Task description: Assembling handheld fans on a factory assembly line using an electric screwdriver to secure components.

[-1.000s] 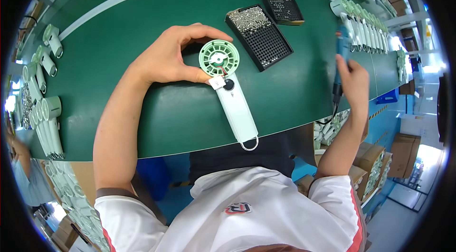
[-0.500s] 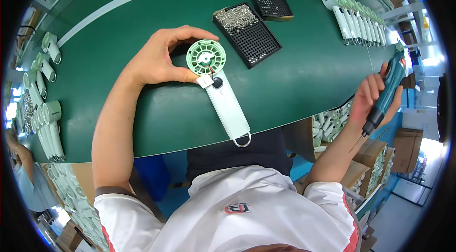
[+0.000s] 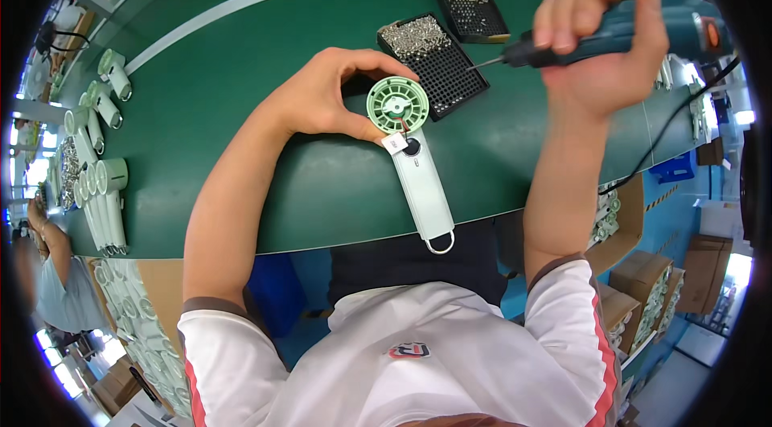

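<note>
My left hand (image 3: 326, 97) grips a pale green handheld fan (image 3: 425, 186) by its round head, thumb and fingers on either side of the rim. The fan's slotted housing faces up, with a small white tag and short wires at its neck, and its handle, ending in a metal loop, points toward me. In my right hand (image 3: 599, 49) is a teal electric screwdriver (image 3: 675, 25), its thin bit pointing left. The bit's tip lies over the nearer black screw tray (image 3: 458, 77), whose perforated grid holds many small silvery screws at its far end. Whether a screw is on the tip, I cannot tell.
A second black screw tray (image 3: 486, 25) lies behind the first. Several pale green fans (image 3: 104, 186) line the green table's left side. The screwdriver's black cable (image 3: 671, 121) hangs on the right. Boxes of parts (image 3: 639, 278) stand below the right edge; another person (image 3: 64, 282) is at far left.
My right hand has swung the screwdriver up and left, from the table's right side to above the nearer screw tray. The left hand still holds the fan; the whole view has shifted slightly.
</note>
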